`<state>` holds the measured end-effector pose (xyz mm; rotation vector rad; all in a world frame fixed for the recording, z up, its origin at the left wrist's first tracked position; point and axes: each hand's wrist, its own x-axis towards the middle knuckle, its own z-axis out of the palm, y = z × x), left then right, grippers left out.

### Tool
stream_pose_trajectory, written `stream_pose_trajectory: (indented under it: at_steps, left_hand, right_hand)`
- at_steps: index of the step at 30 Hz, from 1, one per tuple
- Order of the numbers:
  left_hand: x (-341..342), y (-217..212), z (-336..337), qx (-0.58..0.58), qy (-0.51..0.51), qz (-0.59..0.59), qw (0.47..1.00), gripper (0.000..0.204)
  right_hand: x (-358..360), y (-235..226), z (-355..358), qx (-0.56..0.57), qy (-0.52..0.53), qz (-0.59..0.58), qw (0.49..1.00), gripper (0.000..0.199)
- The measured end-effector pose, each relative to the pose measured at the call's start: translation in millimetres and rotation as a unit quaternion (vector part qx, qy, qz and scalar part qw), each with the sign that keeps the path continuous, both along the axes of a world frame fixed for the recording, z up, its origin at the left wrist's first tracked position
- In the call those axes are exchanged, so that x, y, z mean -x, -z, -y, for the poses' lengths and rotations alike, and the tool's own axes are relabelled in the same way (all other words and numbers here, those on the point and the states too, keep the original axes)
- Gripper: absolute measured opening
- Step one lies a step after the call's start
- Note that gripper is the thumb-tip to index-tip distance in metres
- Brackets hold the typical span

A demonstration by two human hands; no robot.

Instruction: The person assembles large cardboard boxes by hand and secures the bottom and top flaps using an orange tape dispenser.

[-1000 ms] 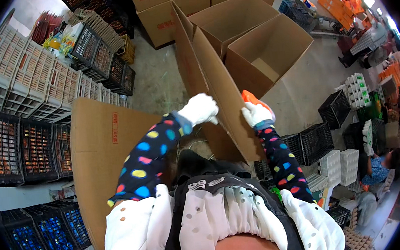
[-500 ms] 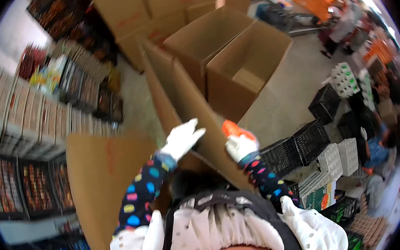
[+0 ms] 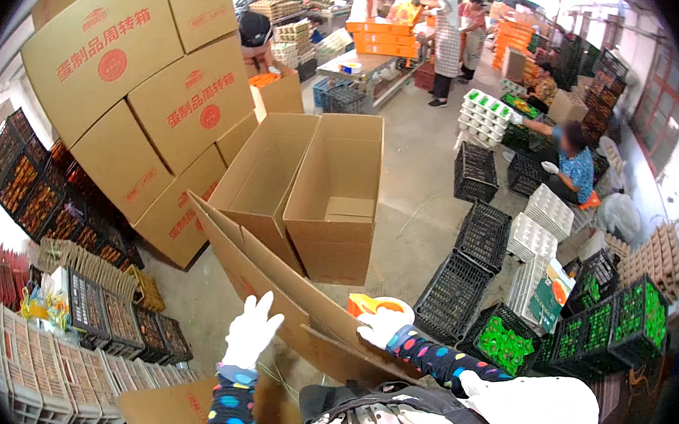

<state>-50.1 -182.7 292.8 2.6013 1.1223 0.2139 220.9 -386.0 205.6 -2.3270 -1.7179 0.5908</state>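
Observation:
My right hand (image 3: 381, 328), in a white glove, grips an orange tape dispenser (image 3: 361, 303) with a pale tape roll on it. It is at the right edge of a partly flattened cardboard box (image 3: 334, 319), which stands tilted before me. My left hand (image 3: 251, 331), gloved in white too, is open with its fingers spread, close to the box's left side; I cannot tell whether it touches. Just beyond stand two opened-out cardboard boxes side by side, the left box (image 3: 265, 239) and the right box (image 3: 332, 251).
Printed closed cartons (image 3: 100, 55) are stacked at the far left. Loaded crates (image 3: 39, 383) line the left side. Black crates (image 3: 449, 294) and egg trays (image 3: 537, 233) lie to the right, where a person (image 3: 575, 165) sits. Another cardboard sheet (image 3: 160, 421) leans near my left arm.
My left hand has come off the box's near edge and moved left, fingers spreading. My right hand, still holding the tape dispenser, has shifted slightly left and down. The view has swung right and upward.

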Motion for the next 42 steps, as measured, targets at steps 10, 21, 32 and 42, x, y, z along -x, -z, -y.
stream_pose_trajectory:
  at_steps: [10, 21, 32, 42]
  left_hand:
    - [23, 56, -55, -0.114, 0.295, -0.172, 0.933, 0.069]
    - [34, 67, -36, -0.138, 0.262, 0.016, 0.955, 0.088]
    - [65, 26, -49, -0.22, 0.383, -0.139, 0.886, 0.026]
    - [105, -37, 38, -0.102, 0.443, -0.012, 0.891, 0.042]
  right_hand:
    - [76, -22, 6, 0.03, 0.056, 0.053, 0.997, 0.041]
    - [117, -25, 29, 0.009, 0.088, 0.026, 0.996, 0.038]
    - [102, -7, 34, -0.044, 0.103, 0.025, 0.993, 0.034]
    - [53, 2, 63, -0.097, 0.155, 0.055, 0.982, 0.035]
